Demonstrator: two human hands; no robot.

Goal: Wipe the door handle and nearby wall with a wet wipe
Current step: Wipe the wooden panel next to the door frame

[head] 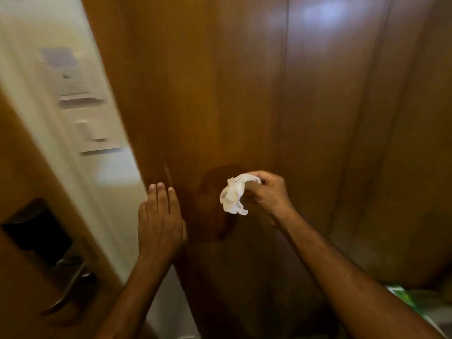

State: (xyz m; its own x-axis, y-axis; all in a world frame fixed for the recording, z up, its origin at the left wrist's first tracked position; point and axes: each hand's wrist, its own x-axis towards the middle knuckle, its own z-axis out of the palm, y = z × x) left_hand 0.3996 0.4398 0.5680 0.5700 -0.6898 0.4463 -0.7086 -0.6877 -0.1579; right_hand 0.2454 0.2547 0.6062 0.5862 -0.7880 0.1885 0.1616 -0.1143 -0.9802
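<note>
My right hand (267, 192) pinches a crumpled white wet wipe (233, 195), held just off the brown wooden wall panel (244, 94). A darker damp patch (215, 204) shows on the wood behind the wipe. My left hand (159, 216) lies flat with fingers together against the panel's left edge, holding nothing. At the lower left, the open wooden door (22, 179) carries a dark lock plate (36, 231) and a metal lever handle (71, 287), away from both hands. The whole view is motion-blurred.
A bright pale room (80, 113) shows through the gap between door and wall panel. More wood panelling (379, 143) runs to the right. A green and white object (413, 302) sits at the lower right corner.
</note>
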